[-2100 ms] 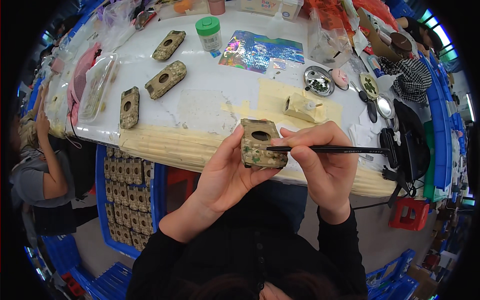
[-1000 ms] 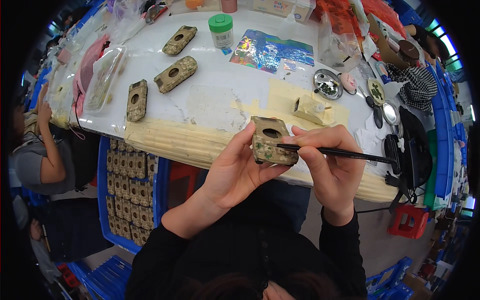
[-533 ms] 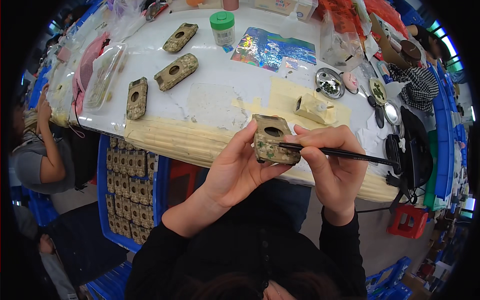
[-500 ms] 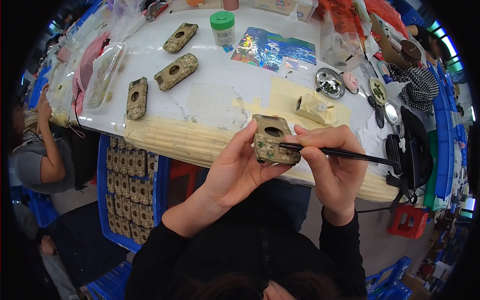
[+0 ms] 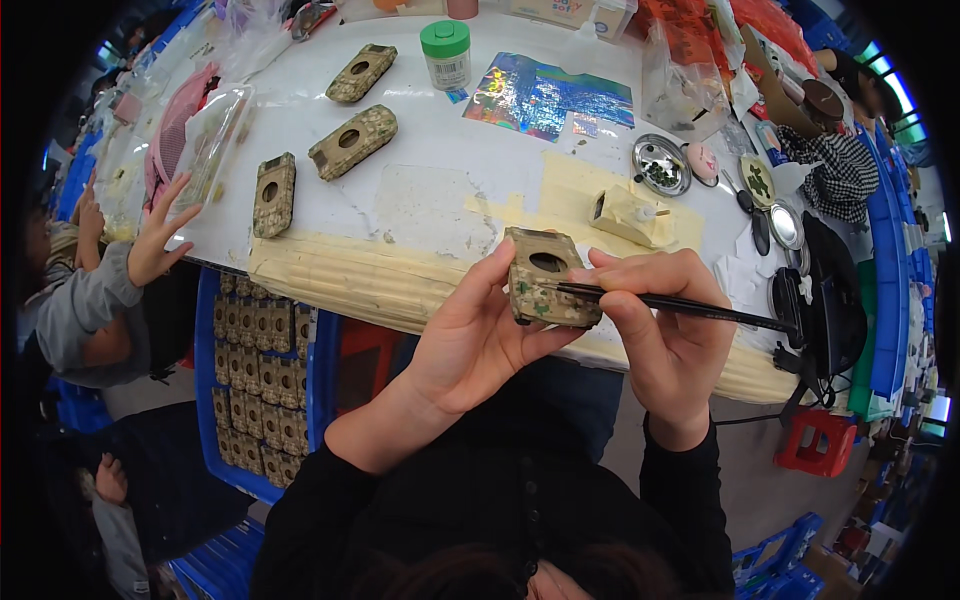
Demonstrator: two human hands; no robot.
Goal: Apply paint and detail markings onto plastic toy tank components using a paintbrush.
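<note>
My left hand [image 5: 465, 335] is closed around a camouflage-painted toy tank hull [image 5: 530, 287], tilted over the table's front edge. A round hole shows in the hull's top. Pinched in my right hand [image 5: 675, 325] is a pair of black tweezers [image 5: 705, 311], whose tips touch or nearly touch the hull's top beside the hole. Whether the tips grip anything is too small to tell. Three similar hulls lie farther left on the table: an upright-lying one [image 5: 273, 196], a slanted one [image 5: 353, 143] and a far one [image 5: 361, 73].
A cream block [image 5: 632, 218] stands on yellow tape. Behind are a green-lidded jar [image 5: 446, 55], holographic sheet [image 5: 545, 95] and round metal dish [image 5: 660, 165] with small dark green pieces. A blue crate [image 5: 208, 375] of hulls sits lower left. A co-worker's hand [image 5: 160, 235] reaches in at left.
A co-worker's spread hand and grey sleeve have come in at the left table edge; a hand at the lower left has shifted too. My own hands and the hull have barely moved.
</note>
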